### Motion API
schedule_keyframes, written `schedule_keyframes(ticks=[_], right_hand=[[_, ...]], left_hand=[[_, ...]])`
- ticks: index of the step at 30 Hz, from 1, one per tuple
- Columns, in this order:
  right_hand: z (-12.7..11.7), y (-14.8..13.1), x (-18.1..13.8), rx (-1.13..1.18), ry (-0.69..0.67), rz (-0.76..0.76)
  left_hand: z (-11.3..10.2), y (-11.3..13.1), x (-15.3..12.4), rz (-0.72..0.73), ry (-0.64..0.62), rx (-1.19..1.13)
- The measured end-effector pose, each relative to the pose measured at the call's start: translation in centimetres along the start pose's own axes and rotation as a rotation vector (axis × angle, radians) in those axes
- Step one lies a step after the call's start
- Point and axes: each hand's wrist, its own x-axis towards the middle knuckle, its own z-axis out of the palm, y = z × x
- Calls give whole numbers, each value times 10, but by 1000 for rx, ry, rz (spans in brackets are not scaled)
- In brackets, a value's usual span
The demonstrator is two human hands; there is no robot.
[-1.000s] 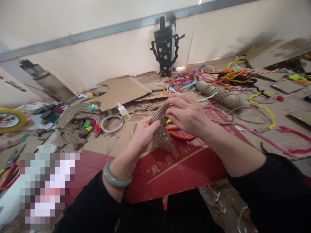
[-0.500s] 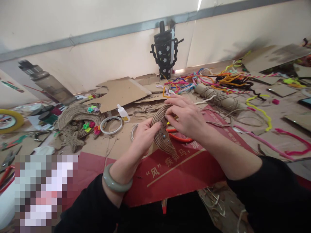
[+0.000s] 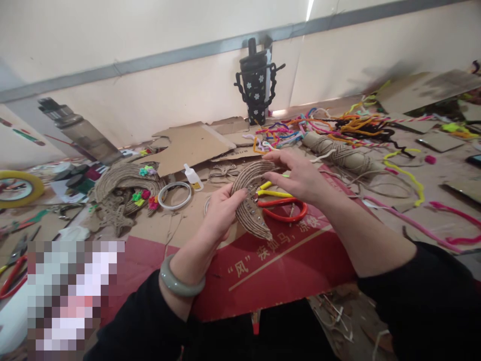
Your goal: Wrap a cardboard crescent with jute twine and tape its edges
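I hold a crescent-shaped piece wrapped in jute twine (image 3: 248,200) above a red printed cardboard sheet (image 3: 270,265). My left hand (image 3: 221,210) grips the crescent's left edge, fingers closed on it. My right hand (image 3: 300,175) pinches the crescent's upper tip, with a strand of twine running off under the fingers. Small shiny studs show along the crescent's inner face. Red-handled pliers (image 3: 281,208) lie on the cardboard just under my right hand, beside a yellow-handled tool (image 3: 274,189).
A twine spool (image 3: 340,153) and a heap of coloured pipe cleaners (image 3: 338,125) lie behind. A glue bottle (image 3: 193,176), white rings (image 3: 174,194), a finished twine crescent with flowers (image 3: 126,183), a black cup (image 3: 255,85), a tape roll (image 3: 17,188) and cardboard scraps surround the spot.
My right hand has slid from covering the crescent's middle up to its top tip, uncovering the pliers below. The left hand keeps its grip.
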Motion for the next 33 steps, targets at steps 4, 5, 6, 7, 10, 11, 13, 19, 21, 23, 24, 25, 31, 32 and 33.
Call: schedule_keyframes(ticks=[4, 5, 6, 7, 10, 11, 13, 19, 21, 23, 24, 25, 31, 32, 33], right_hand=[[-1, -2, 0, 43, -12, 14], [-1, -2, 0, 54, -22, 16], [-2, -3, -1, 64, -40, 18], [-2, -3, -1, 69, -64, 19], [-1, -5, -2, 58, -131, 7], [0, -5, -2, 50, -141, -6], [-1, -5, -2, 35, -142, -46], [-11, 4, 2, -79, -57, -169], [-13, 7, 3, -123, -25, -181], [-13, 9, 2, -151, -1, -188], [-13, 9, 2, -164, 11, -192], [-12, 10, 2, -175, 25, -200], [-8, 10, 0, -262, 108, -300], [-7, 10, 0, -273, 130, -314], [-7, 10, -1, -287, 151, -323]], left_hand=[[-1, 0, -2, -35, -39, 22], [-2, 0, -2, -45, -47, 28], [-3, 0, -2, -53, -53, 35], [-3, 0, -1, -56, -59, 44], [-4, -1, 0, -44, -88, 75], [-4, -1, 0, -37, -97, 85], [-4, -1, 1, -23, -94, 100], [-6, -2, 4, 9, 12, 89], [-7, -2, 6, 36, 27, 70], [-8, -3, 7, 64, 37, 63], [-8, -4, 7, 72, 38, 69], [-9, -4, 7, 77, 36, 79], [-8, -4, 7, 88, 57, 106], [-8, -4, 8, 94, 70, 103], [-8, -4, 8, 102, 80, 100]])
